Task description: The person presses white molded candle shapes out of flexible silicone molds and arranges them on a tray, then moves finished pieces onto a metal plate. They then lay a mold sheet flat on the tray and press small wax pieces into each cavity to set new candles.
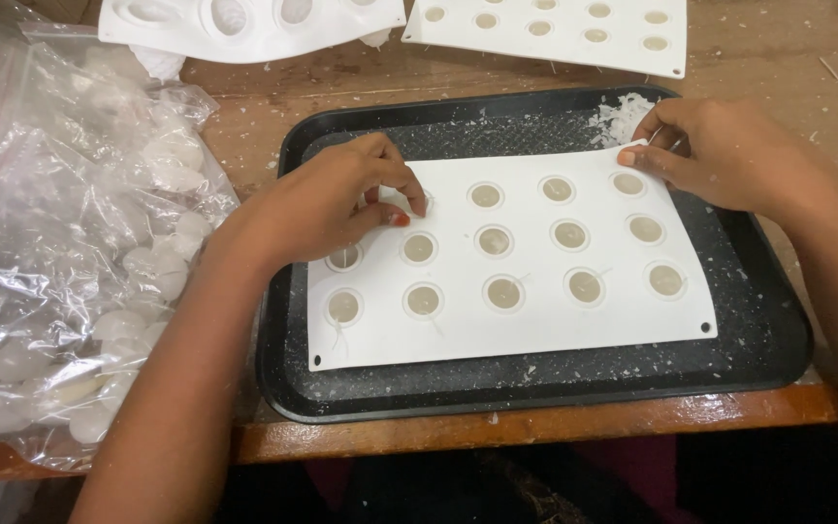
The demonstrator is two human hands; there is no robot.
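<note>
White rubbery mould sheet [526,291] with round wax-filled cups: hold flat on black tray [768,330]. Left hand [327,209] fingers pinching at one cup; pull gently. Right hand [729,155] fingers pinching sheet's corner; keep firm.

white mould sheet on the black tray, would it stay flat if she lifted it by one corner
Probably not. The white mould sheet looks thin and rubbery, so it would likely sag. Its filled round cavities add weight, so the middle may droop. The right hand already pinches the far corner, the left hand presses down.

The left hand [337,199] lies palm down, its fingers curled and the thumb meeting the fingertips in a pinch. The right hand [720,150] is well apart from it, fingers bent, thumb pressing forward. Both forearms come in bare from below.
</note>
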